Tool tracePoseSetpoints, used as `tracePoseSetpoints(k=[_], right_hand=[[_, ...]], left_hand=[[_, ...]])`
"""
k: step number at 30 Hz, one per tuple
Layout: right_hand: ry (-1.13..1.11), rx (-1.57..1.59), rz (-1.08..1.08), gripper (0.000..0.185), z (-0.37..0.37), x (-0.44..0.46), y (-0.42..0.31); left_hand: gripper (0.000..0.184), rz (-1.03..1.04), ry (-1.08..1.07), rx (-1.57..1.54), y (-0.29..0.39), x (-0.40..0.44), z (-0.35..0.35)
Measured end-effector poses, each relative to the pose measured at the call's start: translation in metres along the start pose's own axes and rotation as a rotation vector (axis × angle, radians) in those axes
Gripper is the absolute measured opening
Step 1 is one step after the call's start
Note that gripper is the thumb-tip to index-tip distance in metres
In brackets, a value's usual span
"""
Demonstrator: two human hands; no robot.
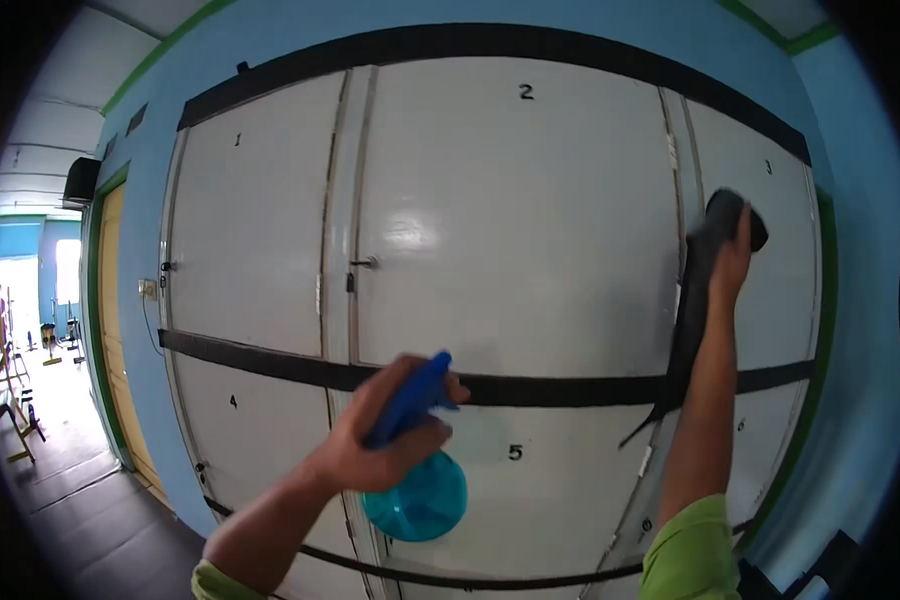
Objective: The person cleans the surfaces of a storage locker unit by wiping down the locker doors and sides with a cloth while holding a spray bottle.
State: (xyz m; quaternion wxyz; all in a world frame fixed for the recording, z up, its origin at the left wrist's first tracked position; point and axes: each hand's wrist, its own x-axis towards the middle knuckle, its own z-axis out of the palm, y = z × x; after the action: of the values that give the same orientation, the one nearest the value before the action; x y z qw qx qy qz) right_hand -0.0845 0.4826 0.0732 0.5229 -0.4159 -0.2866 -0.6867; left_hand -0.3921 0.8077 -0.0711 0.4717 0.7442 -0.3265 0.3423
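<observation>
My left hand is wrapped round the blue head of a spray bottle, whose round turquoise body hangs below the fist in front of door 5. At the upper right, my right hand holds a dark cloth against the white cabinet near the edge of door 3. The cloth hangs down past the dark middle strip and ends in a thin tail. Between the hands lies the large white door 2, with a small handle on its left side.
Doors 1 and 4 are on the left. A yellow door and a black speaker stand beyond them. Through an opening at far left, gym-like equipment shows. Dark objects sit at the lower right.
</observation>
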Motion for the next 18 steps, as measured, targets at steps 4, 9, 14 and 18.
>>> tracePoseSetpoints(k=[4, 9, 14, 18], right_hand=[[0.017, -0.303, 0.124, 0.061, 0.082, 0.097, -0.004], [-0.135, -0.578, 0.269, 0.061, 0.176, 0.151, -0.105], [-0.465, -0.493, -0.051, 0.042, 0.301, 0.116, -0.214], [-0.355, -0.288, -0.601, 0.050, 0.369, 0.047, -0.248]], left_hand=[[0.043, -0.110, 0.066, 0.105, 0.037, 0.035, -0.053], [0.040, -0.228, 0.116, 0.141, 0.087, 0.059, -0.103], [0.038, -0.216, 0.105, 0.169, 0.096, 0.093, -0.136], [0.030, -0.091, 0.124, 0.274, 0.089, 0.127, -0.132]])
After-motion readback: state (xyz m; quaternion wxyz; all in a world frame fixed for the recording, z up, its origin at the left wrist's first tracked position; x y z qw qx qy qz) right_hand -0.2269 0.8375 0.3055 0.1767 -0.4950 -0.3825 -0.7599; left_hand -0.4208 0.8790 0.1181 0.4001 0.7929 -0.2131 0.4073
